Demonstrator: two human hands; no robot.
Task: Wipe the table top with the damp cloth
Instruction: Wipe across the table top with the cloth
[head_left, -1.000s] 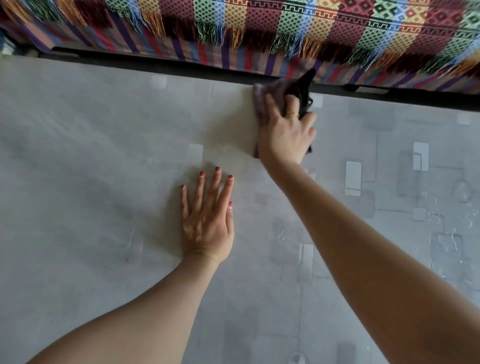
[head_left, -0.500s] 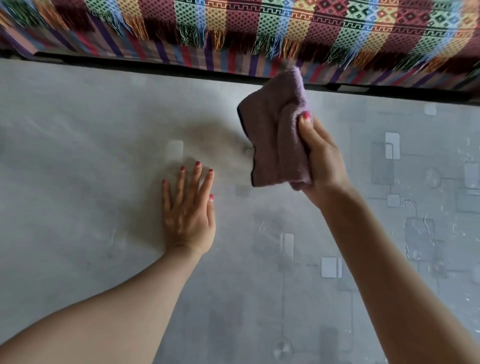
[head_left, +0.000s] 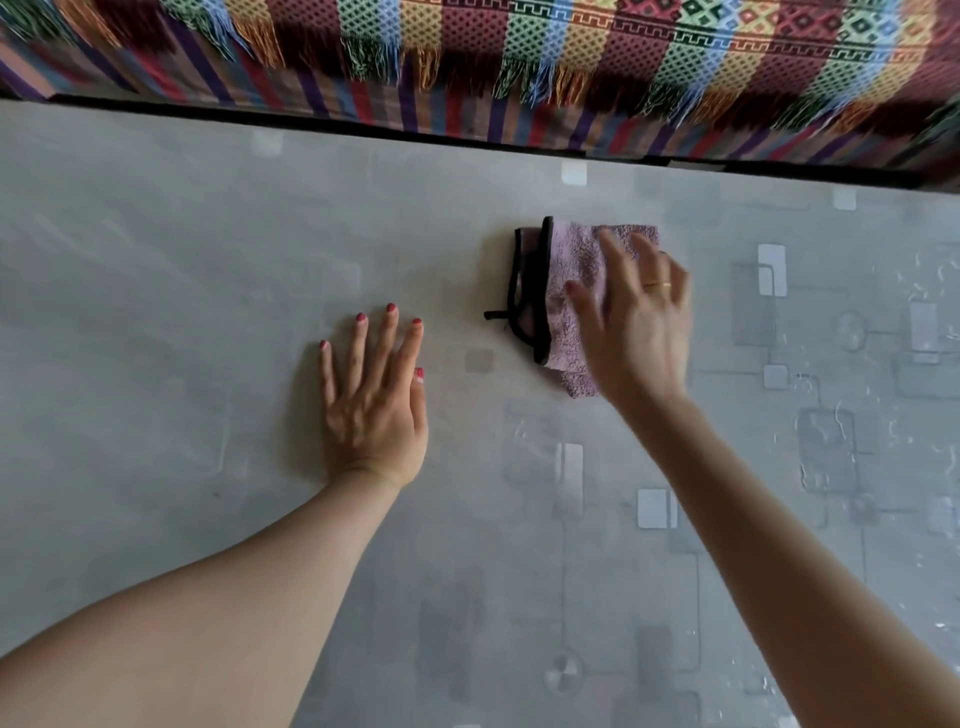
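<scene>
Forearms come in from the bottom edge of my view, both cut off there, so I can't see elbows or how I'm braced. On the near side the worktop (head_left: 156, 312) is pale grey with a printed pattern of squares and lines; to the right of my right arm I see white flecks and streaks, and I can't tell whether they are wet marks, residue or part of the print.

Next out, my left hand (head_left: 375, 402) lies flat on the worktop, fingers straight and slightly spread, holding nothing. I judge it to be a brace and no more.

Beyond it and to the right, my right hand (head_left: 636, 332) lies over the damp cloth (head_left: 566, 291), fingers extended and fanned across the pile. The grip there looks like a flat press and not a clench, though motion blur softens the fingertips and I can't say how firmly they bear down. The cloth is folded, mauve with a black border, its long axis running away from me. Its left half sticks out from under the hand toward my left hand, with bare worktop between the two. The cloth's right part is hidden beneath the palm. The right hand is plainly the nearer one, so I judge that any stroke starts from it.

Farthest off, the worktop's dark far edge meets a striped fringed blanket (head_left: 571, 57), well apart from the cloth.
</scene>
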